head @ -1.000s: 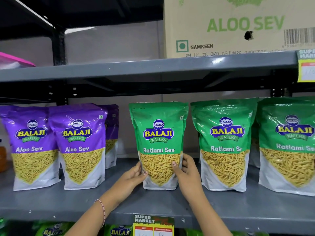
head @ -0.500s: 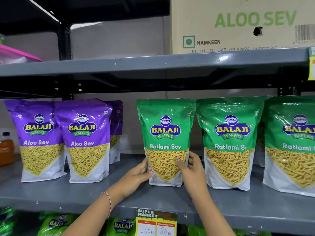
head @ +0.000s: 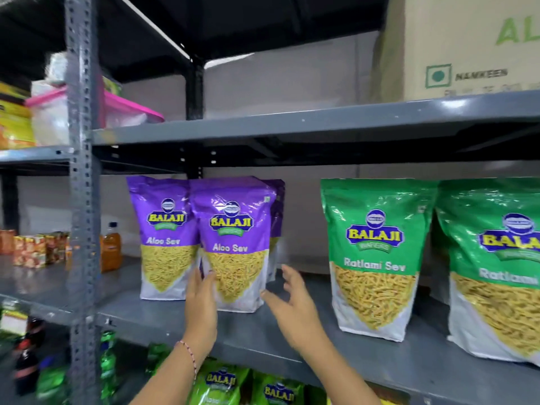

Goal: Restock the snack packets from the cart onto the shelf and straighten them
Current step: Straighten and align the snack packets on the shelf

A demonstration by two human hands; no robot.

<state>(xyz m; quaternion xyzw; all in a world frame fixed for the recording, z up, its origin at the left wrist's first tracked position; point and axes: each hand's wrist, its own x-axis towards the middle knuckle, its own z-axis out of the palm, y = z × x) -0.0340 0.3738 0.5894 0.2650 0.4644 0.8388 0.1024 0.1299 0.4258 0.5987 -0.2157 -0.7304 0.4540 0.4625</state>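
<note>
Against front Aloo Sev packet [head: 238, 249]: left hand [head: 201, 302] flat on its lower left edge, gripping nothing; right hand [head: 295, 308] spread open just right, apart; bare shelf [head: 295, 343] beyond to Ratlami Sev packet [head: 375, 258].

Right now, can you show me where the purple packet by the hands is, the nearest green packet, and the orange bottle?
Purple Aloo Sev packet [head: 233, 247]: head view, on its printed name.
Green Ratlami Sev packet [head: 375, 238]: head view, on its logo.
Orange bottle [head: 111, 249]: head view, on its body.
</note>
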